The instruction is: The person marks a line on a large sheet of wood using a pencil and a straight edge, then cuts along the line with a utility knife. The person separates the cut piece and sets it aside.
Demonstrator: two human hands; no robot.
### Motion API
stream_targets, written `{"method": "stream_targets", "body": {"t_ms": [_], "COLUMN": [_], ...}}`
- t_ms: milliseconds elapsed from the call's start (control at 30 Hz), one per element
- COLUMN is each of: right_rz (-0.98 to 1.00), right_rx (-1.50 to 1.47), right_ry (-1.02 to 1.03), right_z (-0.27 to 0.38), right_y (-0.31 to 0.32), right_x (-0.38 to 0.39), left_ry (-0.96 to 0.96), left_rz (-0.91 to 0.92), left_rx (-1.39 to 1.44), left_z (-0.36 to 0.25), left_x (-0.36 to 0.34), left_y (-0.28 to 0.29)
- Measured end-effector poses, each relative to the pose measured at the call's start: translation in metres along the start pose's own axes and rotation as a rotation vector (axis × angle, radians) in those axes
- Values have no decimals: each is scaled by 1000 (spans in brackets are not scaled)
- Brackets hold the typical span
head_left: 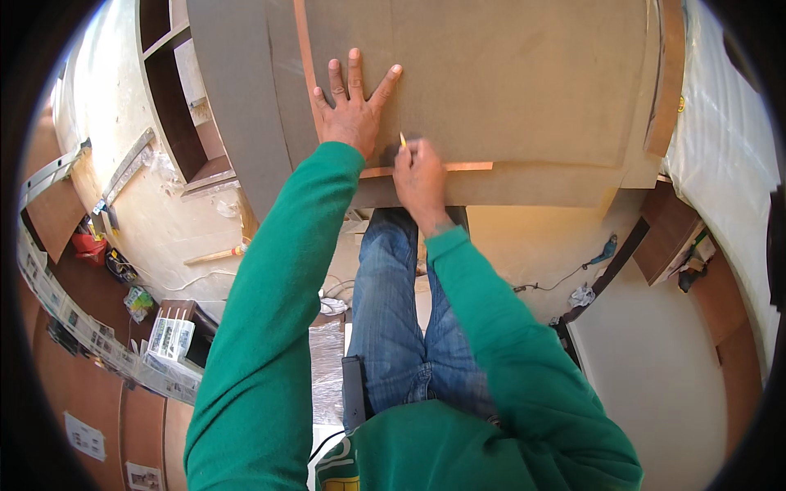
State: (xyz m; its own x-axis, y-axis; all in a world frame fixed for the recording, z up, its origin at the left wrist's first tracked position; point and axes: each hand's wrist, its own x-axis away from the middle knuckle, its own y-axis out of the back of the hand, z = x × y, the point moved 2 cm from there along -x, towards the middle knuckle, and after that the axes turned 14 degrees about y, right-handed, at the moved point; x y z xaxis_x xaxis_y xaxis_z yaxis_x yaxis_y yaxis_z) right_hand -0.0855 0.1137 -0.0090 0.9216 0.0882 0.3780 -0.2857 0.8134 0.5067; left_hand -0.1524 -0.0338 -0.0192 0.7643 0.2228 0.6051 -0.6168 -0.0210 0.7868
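A large brown board (524, 90) lies in front of me. My left hand (352, 119) presses flat on it, fingers spread, holding nothing. Just beside that hand a long, narrow orange-brown strip (305, 49) runs away along the board. A second strip (471, 166) lies crosswise near the board's front edge, partly covered by my right hand (419, 180). My right hand is closed in a pinch on a thin yellow pencil (402, 139), whose end pokes up past the fingers. A dark smudge or shadow on the board sits between the two hands.
An open dark shelf unit (184, 98) stands at the left, with a hammer-like tool (214, 255) on the floor below it. Against the left wall leans a long straight tool (127, 168). At the right, a corded blue power tool (604, 250) lies on the floor, near plastic sheeting (720, 147).
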Motion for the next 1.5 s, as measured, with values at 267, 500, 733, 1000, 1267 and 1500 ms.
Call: {"method": "stream_targets", "body": {"t_ms": [267,500,733,1000,1267,1500], "right_rz": [0,9,-44,68,-86,-369], "right_rx": [-84,-27,-132,43,-13,315], "right_ry": [-143,-83,-132,-48,-325,-122], "right_z": [-9,-12,-2,-24,-82,-123], "right_y": [0,-5,-9,18,113,252], "right_x": [34,27,-16,55,151,121], "left_ry": [12,16,-11,6,-2,-202], "left_rz": [80,24,38,197,156,-181], "left_rx": [29,49,126,-21,24,464], "left_z": [-5,0,-1,-10,-12,35], "left_x": [1,0,3,7,10,-15], "left_y": [10,3,7,39,28,-4]}}
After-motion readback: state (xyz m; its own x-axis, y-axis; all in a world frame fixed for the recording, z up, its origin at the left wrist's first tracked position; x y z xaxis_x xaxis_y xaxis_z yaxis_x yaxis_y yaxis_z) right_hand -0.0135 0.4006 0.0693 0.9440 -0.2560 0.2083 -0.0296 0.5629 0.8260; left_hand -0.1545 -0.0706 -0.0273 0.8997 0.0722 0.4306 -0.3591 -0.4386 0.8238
